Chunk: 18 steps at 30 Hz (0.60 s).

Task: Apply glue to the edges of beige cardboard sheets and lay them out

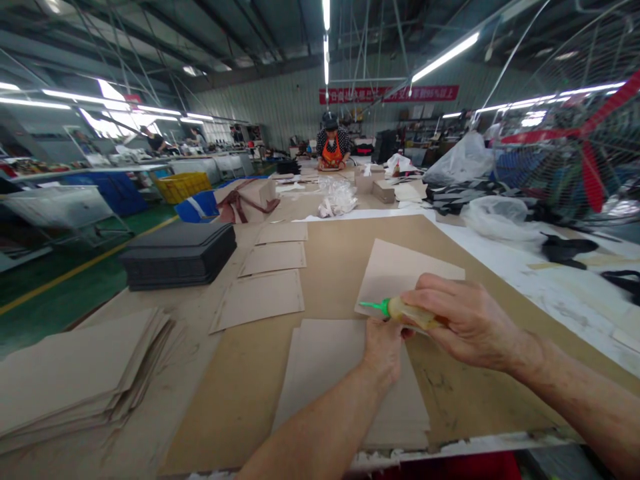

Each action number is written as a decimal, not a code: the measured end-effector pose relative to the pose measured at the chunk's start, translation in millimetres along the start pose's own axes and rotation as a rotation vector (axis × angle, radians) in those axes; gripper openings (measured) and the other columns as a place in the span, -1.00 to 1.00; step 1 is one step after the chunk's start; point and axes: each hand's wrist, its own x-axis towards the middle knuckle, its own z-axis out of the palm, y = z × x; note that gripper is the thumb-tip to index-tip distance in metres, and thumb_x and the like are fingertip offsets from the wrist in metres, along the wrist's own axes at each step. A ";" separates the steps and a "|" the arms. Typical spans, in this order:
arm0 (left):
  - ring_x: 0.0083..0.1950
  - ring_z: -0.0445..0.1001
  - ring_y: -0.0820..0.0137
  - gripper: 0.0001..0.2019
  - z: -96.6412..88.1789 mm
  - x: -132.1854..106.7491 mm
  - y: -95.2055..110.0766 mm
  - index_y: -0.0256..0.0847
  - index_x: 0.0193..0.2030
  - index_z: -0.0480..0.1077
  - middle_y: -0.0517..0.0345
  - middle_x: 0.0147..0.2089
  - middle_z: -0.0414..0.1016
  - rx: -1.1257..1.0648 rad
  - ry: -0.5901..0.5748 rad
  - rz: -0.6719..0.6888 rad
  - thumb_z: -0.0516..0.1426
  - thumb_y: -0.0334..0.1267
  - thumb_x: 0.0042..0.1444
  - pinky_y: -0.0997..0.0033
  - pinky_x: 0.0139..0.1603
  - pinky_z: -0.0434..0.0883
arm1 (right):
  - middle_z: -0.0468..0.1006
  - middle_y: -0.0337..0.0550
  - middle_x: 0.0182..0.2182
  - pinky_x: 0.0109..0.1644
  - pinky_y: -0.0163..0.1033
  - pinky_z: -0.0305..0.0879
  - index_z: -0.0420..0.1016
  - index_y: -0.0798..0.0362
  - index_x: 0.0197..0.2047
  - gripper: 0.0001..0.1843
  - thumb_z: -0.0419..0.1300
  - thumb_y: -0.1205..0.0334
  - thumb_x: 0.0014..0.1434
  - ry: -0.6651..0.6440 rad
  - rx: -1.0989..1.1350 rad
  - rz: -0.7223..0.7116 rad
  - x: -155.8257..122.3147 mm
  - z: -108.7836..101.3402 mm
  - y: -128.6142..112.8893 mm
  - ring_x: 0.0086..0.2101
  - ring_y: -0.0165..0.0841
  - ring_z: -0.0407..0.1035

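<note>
Head view: what's in the right hand point(463, 317)?

A squeeze bottle point(399, 309) with yellowish contents, the fingers wrapped around it. It lies nearly level, its green nozzle point(383, 306) pointing away from the palm, toward the left.

And the left hand point(383, 350)?

Just below the bottle, nearer the body, fingers curled. Its fingertips are partly hidden, so I can't tell for certain whether they pinch a sheet or only press on one.

Which sheets are close to it?

A small pile of greyish-beige sheets point(325, 373) lies under the left hand and wrist. Just beyond both hands, a single sheet point(410, 263) is turned at an angle, and the nozzle tip shows over its near left corner; whether they touch isn't clear.

What's on the left hand's outer side?

Three loose sheets point(265, 299), laid in a line running away from the hand. Farther left, a black stack point(177, 260) stands beyond a thick heap of sheets point(65, 373), which is nearer the body.

And under all this?

A brown board point(245, 380) beneath both hands. Well beyond them, a person in an orange apron point(331, 150) bends over the table's far end.
</note>
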 end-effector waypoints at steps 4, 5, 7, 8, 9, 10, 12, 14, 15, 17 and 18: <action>-0.41 0.34 0.42 -0.69 1.4 -0.9 0.4 -0.21 -0.49 0.50 0.16 -0.44 0.49 0.009 -0.008 0.013 0.45 -0.10 -0.29 0.41 -0.36 0.29 | 0.39 -0.16 -0.35 -0.39 -0.26 0.11 0.44 0.07 -0.09 -0.81 0.02 0.40 0.36 -0.014 -0.037 -0.022 3.5 -3.2 -3.1 -0.43 -0.37 0.27; -0.41 0.34 0.42 -0.70 1.3 -0.7 0.6 -0.21 -0.49 0.50 0.15 -0.44 0.48 0.019 -0.007 0.007 0.44 -0.11 -0.29 0.41 -0.36 0.29 | 0.40 -0.16 -0.34 -0.39 -0.26 0.11 0.45 0.07 -0.09 -0.81 0.03 0.39 0.35 -0.001 -0.053 -0.017 4.0 -3.6 -2.5 -0.42 -0.37 0.28; -0.41 0.34 0.40 -0.71 1.0 -0.3 0.9 -0.23 -0.48 0.51 0.12 -0.43 0.49 0.034 -0.006 -0.004 0.44 -0.13 -0.28 0.41 -0.37 0.28 | 0.40 -0.16 -0.35 -0.39 -0.25 0.10 0.46 0.08 -0.11 -0.82 0.04 0.38 0.34 0.015 -0.080 -0.016 4.4 -4.0 -1.3 -0.43 -0.37 0.28; -0.40 0.34 0.40 -0.70 1.0 -0.3 1.1 -0.23 -0.46 0.52 0.11 -0.42 0.50 0.035 -0.005 -0.004 0.44 -0.12 -0.28 0.41 -0.37 0.28 | 0.38 -0.16 -0.36 -0.40 -0.25 0.09 0.46 0.08 -0.12 -0.81 0.03 0.39 0.34 0.008 -0.085 -0.018 4.2 -4.0 -1.0 -0.44 -0.37 0.27; -0.39 0.34 0.39 -0.69 1.2 -0.3 1.3 -0.22 -0.45 0.52 0.11 -0.41 0.50 0.033 -0.004 0.000 0.44 -0.10 -0.28 0.41 -0.37 0.29 | 0.37 -0.17 -0.37 -0.40 -0.25 0.09 0.46 0.09 -0.12 -0.80 0.02 0.41 0.32 -0.012 -0.080 -0.023 3.9 -4.0 -1.0 -0.44 -0.36 0.27; -0.38 0.35 0.38 -0.68 1.6 -0.5 1.6 -0.21 -0.45 0.51 0.11 -0.40 0.50 0.028 -0.002 0.006 0.43 -0.08 -0.27 0.40 -0.36 0.29 | 0.36 -0.17 -0.37 -0.40 -0.24 0.08 0.46 0.09 -0.13 -0.79 0.01 0.43 0.31 -0.035 -0.073 -0.030 3.5 -4.1 -1.3 -0.44 -0.36 0.27; -0.38 0.34 0.39 -0.68 2.5 -1.1 2.0 -0.19 -0.46 0.49 0.13 -0.41 0.49 0.020 0.002 0.016 0.42 -0.06 -0.27 0.40 -0.36 0.30 | 0.37 -0.15 -0.35 -0.40 -0.24 0.08 0.45 0.09 -0.12 -0.77 0.00 0.45 0.29 -0.061 -0.065 -0.041 2.7 -4.6 -2.2 -0.43 -0.35 0.28; -0.39 0.33 0.39 -0.69 3.4 -1.6 2.3 -0.19 -0.47 0.49 0.13 -0.42 0.48 0.026 0.000 0.014 0.42 -0.09 -0.29 0.41 -0.37 0.29 | 0.38 -0.15 -0.34 -0.39 -0.24 0.09 0.44 0.08 -0.12 -0.79 0.01 0.44 0.31 -0.037 -0.061 -0.038 2.4 -5.2 -2.7 -0.43 -0.36 0.29; -0.40 0.33 0.39 -0.70 3.7 -1.8 2.4 -0.20 -0.47 0.50 0.12 -0.42 0.48 0.032 -0.002 0.011 0.42 -0.11 -0.30 0.41 -0.38 0.27 | 0.38 -0.17 -0.35 -0.40 -0.25 0.09 0.44 0.08 -0.12 -0.80 0.01 0.43 0.33 -0.020 -0.060 -0.032 2.5 -5.4 -2.8 -0.44 -0.37 0.28; -0.40 0.32 0.38 -0.71 4.3 -2.1 2.8 -0.21 -0.47 0.50 0.11 -0.43 0.48 0.042 -0.002 0.012 0.42 -0.12 -0.29 0.40 -0.39 0.26 | 0.37 -0.19 -0.38 -0.40 -0.26 0.09 0.44 0.07 -0.12 -0.81 0.02 0.42 0.33 -0.012 -0.053 -0.024 3.1 -5.6 -3.2 -0.45 -0.38 0.27; -0.40 0.33 0.38 -0.71 4.6 -2.3 3.0 -0.20 -0.48 0.50 0.11 -0.43 0.48 0.042 0.000 0.017 0.41 -0.11 -0.28 0.39 -0.38 0.26 | 0.37 -0.18 -0.38 -0.41 -0.26 0.09 0.45 0.07 -0.12 -0.80 0.02 0.43 0.32 -0.021 -0.049 -0.026 3.4 -5.5 -3.5 -0.45 -0.37 0.28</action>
